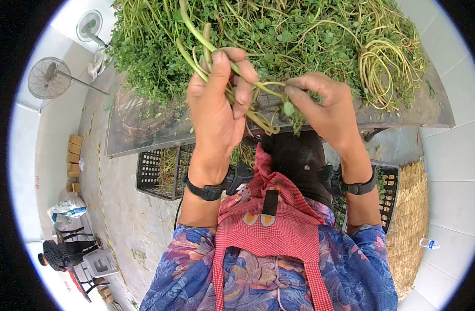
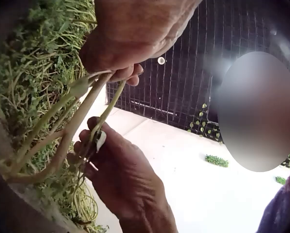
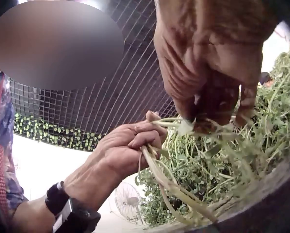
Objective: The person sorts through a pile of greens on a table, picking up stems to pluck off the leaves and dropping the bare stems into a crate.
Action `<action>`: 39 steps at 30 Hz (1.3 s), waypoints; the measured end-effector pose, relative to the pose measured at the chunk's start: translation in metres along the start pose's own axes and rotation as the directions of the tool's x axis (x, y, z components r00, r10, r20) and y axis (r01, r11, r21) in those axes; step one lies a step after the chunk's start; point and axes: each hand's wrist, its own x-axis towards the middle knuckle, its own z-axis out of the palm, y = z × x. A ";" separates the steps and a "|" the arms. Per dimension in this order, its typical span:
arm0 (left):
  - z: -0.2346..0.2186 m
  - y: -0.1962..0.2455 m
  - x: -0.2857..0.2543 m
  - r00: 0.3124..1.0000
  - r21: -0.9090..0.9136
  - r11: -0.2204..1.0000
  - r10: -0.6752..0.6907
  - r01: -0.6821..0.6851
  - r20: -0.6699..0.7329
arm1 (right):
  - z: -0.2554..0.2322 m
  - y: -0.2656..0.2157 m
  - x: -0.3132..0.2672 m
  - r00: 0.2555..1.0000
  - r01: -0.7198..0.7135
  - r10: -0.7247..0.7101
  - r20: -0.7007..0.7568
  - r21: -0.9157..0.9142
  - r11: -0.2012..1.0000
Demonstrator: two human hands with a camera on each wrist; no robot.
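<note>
My left hand (image 1: 219, 101) grips several thick green plant stems (image 1: 196, 32), which stick out above the thumb and hang below the fingers with curled ends. One thinner stem (image 1: 268, 90) runs across from it to my right hand (image 1: 325, 103). There the thumb and forefinger pinch its leafy end, a small pale-green leaf (image 1: 288, 108) hanging under the fingertips. In the right wrist view the left hand (image 3: 123, 148) holds the stems (image 3: 171, 187) close below the right hand (image 3: 213, 63). Both hands are raised over the front edge of the table.
A large heap of leafy greens (image 1: 279, 46) covers the table (image 1: 144, 141). At its right lies a coiled bundle of stems (image 1: 385, 72). Black crates (image 1: 157, 173) stand below. Fans (image 1: 49, 78), a straw bale (image 1: 411, 223) and a seated person (image 1: 66, 254) are further off.
</note>
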 end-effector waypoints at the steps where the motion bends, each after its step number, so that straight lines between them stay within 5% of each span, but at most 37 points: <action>1: 0.001 -0.003 -0.002 1.000 0.000 1.000 -0.001 0.001 -0.001 | 0.004 -0.001 0.002 0.994 -0.055 0.049 -0.096 -0.059 0.997; 3: 0.003 -0.012 -0.008 0.996 -0.032 0.999 -0.032 0.035 0.078 | 0.004 0.004 0.004 0.976 -0.120 0.097 -0.195 -0.113 0.986; 5: 0.005 -0.009 -0.010 0.997 -0.081 0.995 -0.044 0.049 0.066 | 0.001 0.028 0.011 0.872 -0.330 0.330 -0.361 0.063 0.942; 6: 0.004 -0.006 -0.009 0.997 -0.069 0.997 -0.026 0.031 0.074 | -0.002 0.042 0.012 0.857 -0.231 0.387 -0.340 0.417 0.879; 7: 0.003 -0.003 -0.009 0.997 -0.056 0.998 -0.005 0.010 0.079 | -0.007 0.037 0.011 0.861 -0.228 0.384 -0.335 0.420 0.878; 9: 0.002 -0.002 -0.006 0.998 -0.052 0.998 -0.019 0.022 0.053 | -0.017 0.017 0.005 0.863 -0.324 0.493 -0.105 0.635 0.701; 15: 0.000 -0.007 -0.002 0.988 -0.031 0.988 -0.150 0.151 0.027 | -0.026 0.018 0.005 0.855 -0.375 0.516 0.047 0.743 0.554; 17: 0.000 -0.001 -0.001 0.985 -0.040 0.984 -0.170 0.171 0.013 | -0.038 0.007 0.010 0.858 -0.393 0.505 -0.098 0.508 0.766; 18: -0.002 0.002 -0.001 0.982 -0.049 0.981 -0.189 0.189 0.000 | -0.045 0.016 0.010 0.912 -0.320 0.382 -0.148 0.327 0.889; 19: -0.005 0.004 -0.001 0.982 -0.050 0.981 -0.188 0.188 -0.002 | -0.046 0.030 0.011 0.913 -0.320 0.382 -0.146 0.326 0.890; 20: -0.010 0.008 0.000 0.959 -0.234 0.930 -0.274 0.285 0.079 | -0.043 0.044 0.012 0.968 -0.204 0.211 -0.139 0.062 0.977; 21: -0.014 0.011 0.002 0.924 -0.399 0.834 -0.338 0.381 0.178 | -0.044 0.054 0.012 0.995 -0.058 0.041 -0.087 -0.205 0.977; 22: -0.016 0.015 0.003 0.895 -0.473 0.760 -0.360 0.445 0.264 | -0.041 0.051 0.013 0.978 -0.198 0.210 0.018 -0.266 0.943; 23: -0.016 0.019 0.003 0.895 -0.473 0.760 -0.359 0.445 0.264 | -0.035 0.053 0.013 0.978 -0.197 0.210 0.018 -0.267 0.943; 25: -0.016 0.026 0.000 0.868 -0.550 0.671 -0.383 0.497 0.317 | -0.016 0.062 0.010 0.982 -0.120 0.183 0.041 -0.614 0.780; 27: -0.019 0.029 -0.002 0.873 -0.546 0.682 -0.377 0.487 0.308 | -0.008 0.068 0.009 0.964 -0.184 0.264 0.038 -0.620 0.763; 31: -0.027 0.029 -0.002 0.912 -0.486 0.772 -0.343 0.410 0.226 | -0.024 0.080 0.012 0.970 -0.229 0.241 -0.026 -0.427 0.875; 33: -0.030 0.026 -0.002 0.914 -0.482 0.777 -0.344 0.405 0.215 | -0.034 0.069 0.011 0.910 -0.367 0.385 -0.153 0.132 0.921; 35: -0.032 0.022 0.000 0.918 -0.466 0.793 -0.363 0.393 0.157 | -0.047 0.065 0.011 0.933 -0.270 0.286 -0.218 0.101 0.957; 37: -0.034 0.018 0.001 0.917 -0.473 0.787 -0.365 0.397 0.161 | -0.061 0.057 0.006 0.781 -0.529 0.604 -0.157 0.347 0.774; 39: -0.034 0.016 0.002 0.914 -0.476 0.781 -0.371 0.404 0.165 | -0.064 0.060 0.001 0.768 -0.543 0.626 -0.136 0.381 0.748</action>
